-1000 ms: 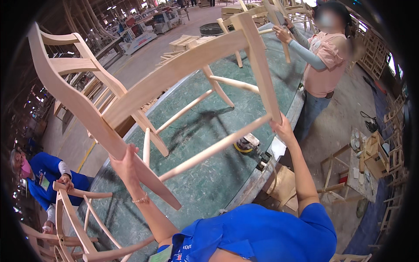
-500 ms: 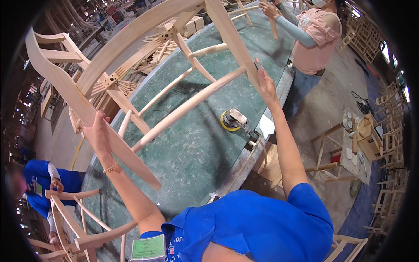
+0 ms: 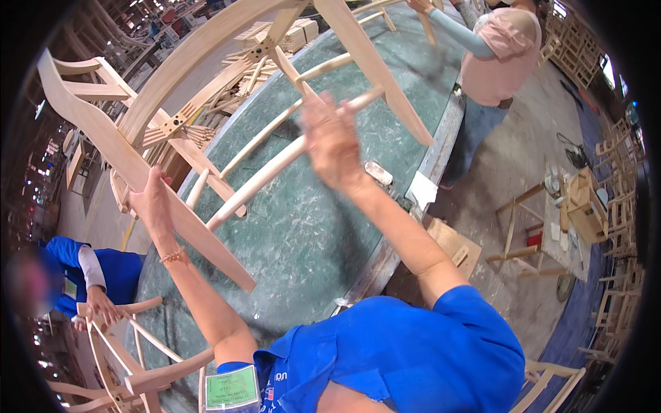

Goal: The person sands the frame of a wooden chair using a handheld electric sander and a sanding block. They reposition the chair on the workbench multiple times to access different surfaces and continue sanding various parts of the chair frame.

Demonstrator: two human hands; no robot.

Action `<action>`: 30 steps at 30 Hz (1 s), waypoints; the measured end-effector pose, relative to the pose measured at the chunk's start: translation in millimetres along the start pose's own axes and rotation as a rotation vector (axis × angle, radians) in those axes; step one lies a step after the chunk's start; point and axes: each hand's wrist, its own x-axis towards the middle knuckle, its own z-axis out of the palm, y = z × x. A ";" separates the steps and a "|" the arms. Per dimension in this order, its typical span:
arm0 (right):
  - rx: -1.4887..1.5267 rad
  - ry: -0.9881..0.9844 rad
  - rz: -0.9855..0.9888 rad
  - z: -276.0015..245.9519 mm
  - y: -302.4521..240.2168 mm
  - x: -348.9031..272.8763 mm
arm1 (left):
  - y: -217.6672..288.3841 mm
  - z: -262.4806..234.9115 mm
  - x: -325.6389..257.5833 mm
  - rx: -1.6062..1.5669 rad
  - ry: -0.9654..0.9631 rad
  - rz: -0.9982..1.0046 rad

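Note:
A pale, unfinished wooden chair (image 3: pixel 186 65) is tipped over on the green tabletop, its legs toward me. My left hand (image 3: pixel 153 201) is closed round the edge of its wide curved leg (image 3: pixel 206 241) on the left. Across the long round rung (image 3: pixel 258 179) lies my right hand (image 3: pixel 332 148), blurred by motion, its fingers over the far side. Whether it holds anything against the rung I cannot make out. Beyond it stands the chair's other tapered leg (image 3: pixel 385 79). A sander (image 3: pixel 378 173) rests on the table, largely hidden behind my right forearm.
The green table (image 3: pixel 296 255) curves before me, with a white sheet (image 3: pixel 421 191) at its right edge. A co-worker in pink (image 3: pixel 501 58) stands far right; another in blue (image 3: pixel 113 275) handles a chair frame (image 3: pixel 148 375) at left. Wooden strips (image 3: pixel 241 82) are heaped behind the table.
My right hand has moved left from the tapered leg, where a small dark piece showed in it, onto the long rung. My left hand keeps its hold; the chair has barely shifted.

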 end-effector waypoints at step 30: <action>0.131 0.162 -0.398 19.9 -18.9 -12.5 | 3.4 3.0 -15.5 0.032 0.005 0.034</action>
